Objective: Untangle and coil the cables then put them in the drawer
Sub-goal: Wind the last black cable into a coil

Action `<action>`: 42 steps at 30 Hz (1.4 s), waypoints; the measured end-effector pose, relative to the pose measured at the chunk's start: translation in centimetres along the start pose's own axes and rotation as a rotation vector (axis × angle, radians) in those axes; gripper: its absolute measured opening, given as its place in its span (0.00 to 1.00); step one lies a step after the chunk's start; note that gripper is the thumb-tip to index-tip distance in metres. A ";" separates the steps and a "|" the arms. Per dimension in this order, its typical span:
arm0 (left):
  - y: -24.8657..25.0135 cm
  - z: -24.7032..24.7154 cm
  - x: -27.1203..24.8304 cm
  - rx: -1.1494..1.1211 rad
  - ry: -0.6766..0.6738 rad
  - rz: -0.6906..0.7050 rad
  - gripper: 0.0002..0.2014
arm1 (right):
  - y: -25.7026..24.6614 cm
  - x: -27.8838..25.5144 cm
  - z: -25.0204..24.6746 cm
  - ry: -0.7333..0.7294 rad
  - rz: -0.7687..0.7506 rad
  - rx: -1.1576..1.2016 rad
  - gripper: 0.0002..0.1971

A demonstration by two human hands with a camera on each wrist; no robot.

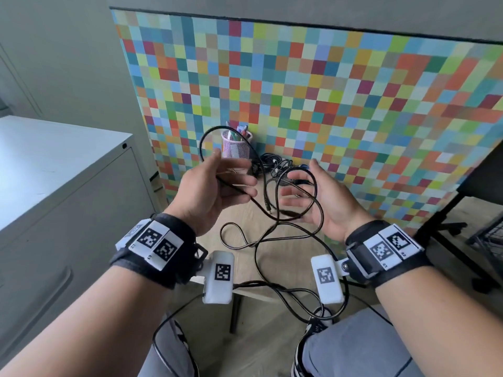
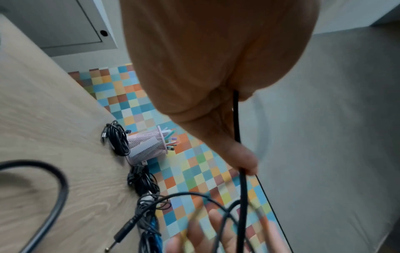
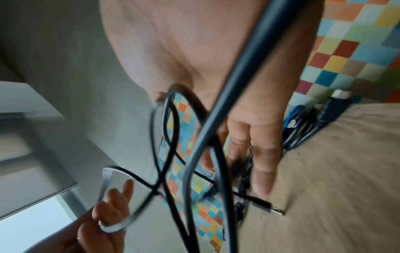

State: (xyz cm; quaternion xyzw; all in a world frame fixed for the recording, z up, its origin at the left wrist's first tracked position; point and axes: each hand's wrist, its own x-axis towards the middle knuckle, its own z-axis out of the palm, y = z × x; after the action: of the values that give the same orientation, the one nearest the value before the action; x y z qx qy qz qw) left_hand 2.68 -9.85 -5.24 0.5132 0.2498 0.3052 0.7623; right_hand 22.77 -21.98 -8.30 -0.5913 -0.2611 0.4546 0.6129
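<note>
No readable words, brand names or numbers are found in any of the three views. Only square black-and-white coded markers are seen: a pair on the left wristband [image 1: 159, 242], a pair on the right wristband [image 1: 389, 247], and one on each white camera housing [image 1: 219, 276] beneath the wrists. Tiny characters are printed beside the wristband markers, but they are too small to be made out.

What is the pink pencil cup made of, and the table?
The pink pencil cup looks like wire mesh, probably painted metal: its wall is a grid of tiny holes. The table looks like pale wood, or a wood-look laminate: grain lines run along its matte top.
</note>
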 end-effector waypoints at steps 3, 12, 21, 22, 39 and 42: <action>0.6 -0.2 0.4 -0.131 0.098 0.085 0.31 | 0.9 -0.6 -0.9 -0.086 -0.004 -0.085 0.34; 5.1 -0.8 0.7 -0.115 0.301 0.350 0.27 | 2.3 0.0 -2.6 0.078 -0.099 -0.307 0.02; -1.0 0.6 0.3 1.219 -0.042 0.198 0.19 | 1.1 0.0 -0.4 0.177 -0.390 -0.405 0.06; -1.7 1.1 0.2 1.346 -0.063 0.209 0.21 | 1.0 0.1 -0.3 0.195 -0.401 -0.409 0.06; -5.9 2.9 3.9 1.561 -0.219 0.029 0.13 | 0.9 0.0 0.3 0.040 -0.452 -0.591 0.18; -5.2 1.8 4.2 1.380 -0.152 0.096 0.04 | 0.9 -0.6 -0.3 -0.046 -0.363 -1.012 0.08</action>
State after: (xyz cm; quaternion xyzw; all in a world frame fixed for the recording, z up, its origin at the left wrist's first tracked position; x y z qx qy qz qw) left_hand 7.89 -9.49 -9.75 0.9109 0.3097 0.0732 0.2626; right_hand 22.52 -22.68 -9.04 -0.7481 -0.5589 0.1712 0.3141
